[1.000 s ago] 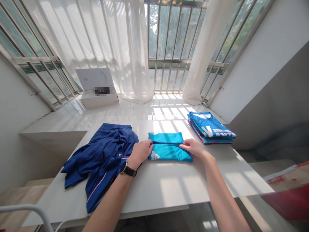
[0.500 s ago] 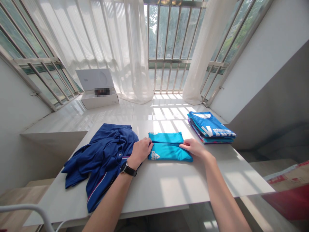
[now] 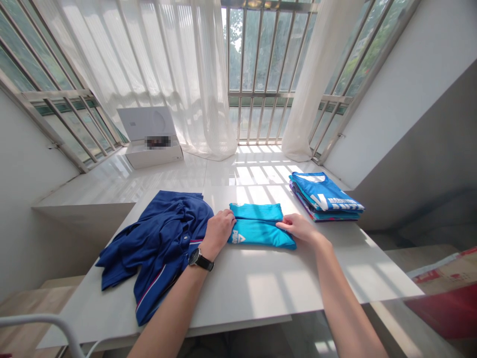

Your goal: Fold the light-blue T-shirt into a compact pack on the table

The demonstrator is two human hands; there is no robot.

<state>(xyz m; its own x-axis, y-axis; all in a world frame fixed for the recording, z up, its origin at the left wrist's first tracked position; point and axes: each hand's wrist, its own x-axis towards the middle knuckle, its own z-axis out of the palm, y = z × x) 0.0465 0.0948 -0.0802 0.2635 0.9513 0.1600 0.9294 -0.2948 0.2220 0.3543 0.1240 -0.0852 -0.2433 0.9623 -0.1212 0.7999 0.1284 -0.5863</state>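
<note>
A turquoise folded garment [image 3: 263, 232] with white lettering and a triangle logo lies flat on the white table [image 3: 238, 283]. It is folded into a narrow rectangle, with a seam between two folds running across it. My left hand [image 3: 221, 226], below a black-strapped watch [image 3: 200, 259], grips its left end with fingers curled. At the right end my right hand [image 3: 298, 227] pinches the edge between thumb and fingers. Left of it a dark blue garment [image 3: 160, 238] with a red and white stripe lies loosely crumpled, close to my left wrist.
At the back right of the table rests a stack of folded clothes [image 3: 326, 199], a blue printed shirt on top. An open white box [image 3: 154, 156] stands on the window ledge at the back left. A white curved bar [image 3: 55, 323] crosses the lower left corner.
Both hands keep hold of the turquoise garment. Its lower edge has shifted very slightly to the left; the rest looks the same.
</note>
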